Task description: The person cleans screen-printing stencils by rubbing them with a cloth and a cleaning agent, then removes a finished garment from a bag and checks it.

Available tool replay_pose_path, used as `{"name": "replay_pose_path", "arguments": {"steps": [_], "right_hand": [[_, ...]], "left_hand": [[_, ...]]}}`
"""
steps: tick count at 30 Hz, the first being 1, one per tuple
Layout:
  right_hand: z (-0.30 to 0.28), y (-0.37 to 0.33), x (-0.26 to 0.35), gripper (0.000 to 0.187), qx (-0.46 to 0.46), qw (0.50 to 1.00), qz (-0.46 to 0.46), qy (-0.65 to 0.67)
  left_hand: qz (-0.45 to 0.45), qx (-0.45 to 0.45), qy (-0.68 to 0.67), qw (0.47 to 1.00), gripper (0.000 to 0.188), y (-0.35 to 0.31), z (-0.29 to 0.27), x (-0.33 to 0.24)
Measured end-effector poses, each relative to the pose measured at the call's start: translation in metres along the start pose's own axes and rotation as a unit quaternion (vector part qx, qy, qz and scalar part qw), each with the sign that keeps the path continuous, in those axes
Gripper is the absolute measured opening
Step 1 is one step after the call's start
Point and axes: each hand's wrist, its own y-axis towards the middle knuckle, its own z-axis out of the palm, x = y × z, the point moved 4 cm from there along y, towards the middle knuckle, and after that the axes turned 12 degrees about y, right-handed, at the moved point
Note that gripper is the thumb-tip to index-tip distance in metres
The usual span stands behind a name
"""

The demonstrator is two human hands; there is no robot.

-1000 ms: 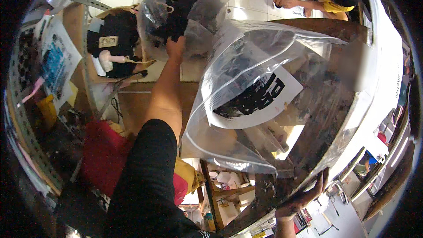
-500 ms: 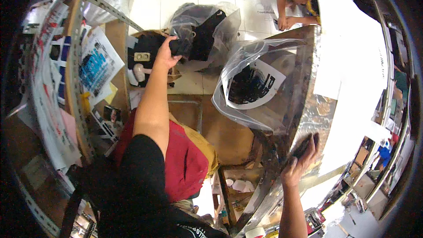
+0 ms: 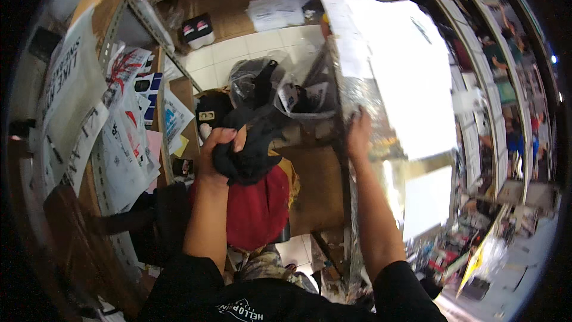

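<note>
My left hand (image 3: 214, 154) grips a bunched black cloth (image 3: 253, 152) above my lap, its fingers closed over the fabric. Below the cloth, a dark red cloth (image 3: 259, 211) lies across my lap. My right hand (image 3: 358, 137) rests on the tape-covered edge of the table (image 3: 364, 92), fingers stretched out and holding nothing. Beyond the black cloth, a clear plastic bag (image 3: 241, 83) with black fabric in it is on the floor side. Beside the table edge hangs another clear plastic bag (image 3: 319, 110) with dark and white contents.
Large white sheets (image 3: 411, 77) cover the table to my right. On the left stands a metal-framed shelf (image 3: 110, 36) with printed transfer sheets (image 3: 125, 137). A power socket (image 3: 207, 115) sits near my left hand. A cap (image 3: 198, 31) and papers (image 3: 277, 12) are at the back.
My left hand has come back toward me from the plastic bag and now has the black cloth over my lap. My view has turned; my right hand still rests at the table edge.
</note>
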Motion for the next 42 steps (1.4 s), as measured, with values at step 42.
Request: {"name": "replay_pose_path", "arguments": {"steps": [42], "right_hand": [[-0.579, -1.057, -0.057, 0.056, -0.424, 0.492, 0.184, 0.738]], "left_hand": [[-0.047, 0.662, 0.364, 0.653, 0.073, -0.756, 0.800, 0.360]]}}
